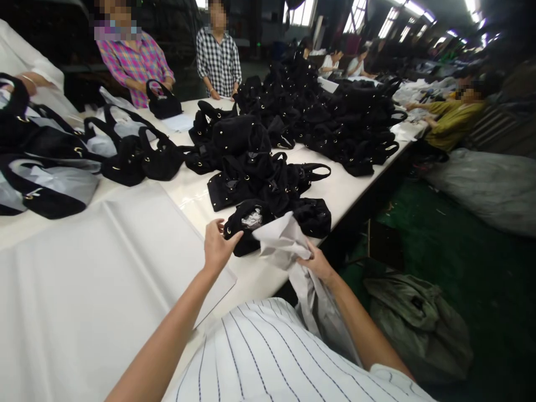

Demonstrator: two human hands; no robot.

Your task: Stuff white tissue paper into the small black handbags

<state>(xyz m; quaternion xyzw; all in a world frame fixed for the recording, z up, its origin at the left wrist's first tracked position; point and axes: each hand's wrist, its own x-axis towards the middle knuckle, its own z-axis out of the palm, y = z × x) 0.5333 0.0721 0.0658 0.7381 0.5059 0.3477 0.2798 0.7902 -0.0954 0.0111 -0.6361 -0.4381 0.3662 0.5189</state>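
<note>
Just in front of me a small black handbag (pixel 246 245) sits on the table with its mouth open, and crumpled white paper (pixel 252 218) shows inside. My left hand (pixel 218 245) is at the bag's left rim, thumb and fingers closed round its edge near a gold ring. My right hand (pixel 317 261) grips a large crumpled sheet of pale paper (pixel 282 240). The sheet's upper end leans against the bag's right side, and its lower part hangs past the table edge beside my striped shirt.
A big heap of black bags (pixel 310 111) covers the table ahead. Flat white sheets (pixel 96 279) lie at left, with paper-stuffed bags (pixel 54 190) beyond. Several people stand or sit around the table. Sacks (pixel 419 324) rest on the green floor (pixel 481 251) at right.
</note>
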